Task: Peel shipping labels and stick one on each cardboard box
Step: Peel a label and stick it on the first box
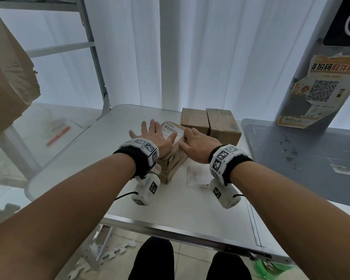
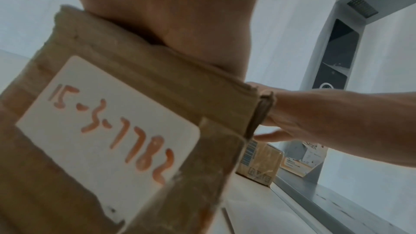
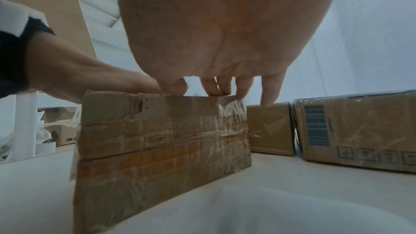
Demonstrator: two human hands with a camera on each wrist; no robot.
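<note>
The left hand [image 1: 153,136] is pressing flat, fingers straight and spread, on the shipping label [image 1: 173,132] under them atop the cardboard box [image 1: 171,160], while the right hand [image 1: 198,143], fingers curled, is pressing its edge; the thin, limp label probably wrinkles easily, so smoothing beats pinching.

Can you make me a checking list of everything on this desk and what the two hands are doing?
Surface: white table, metal front edge.
Job's things: nearest box with a barcode label on top; a handwritten sticker on its side; two more boxes behind; a white sheet lies on the table beside the box.
Clutter: orange pen on the left shelf.
Grippers: left hand flat on the label, pressing; right hand with fingertips bent down on the box's top edge.
Cables: thin black cords at the wrist cameras.
Surroundings: white curtain, grey stand with a QR poster, big box upper left.
</note>
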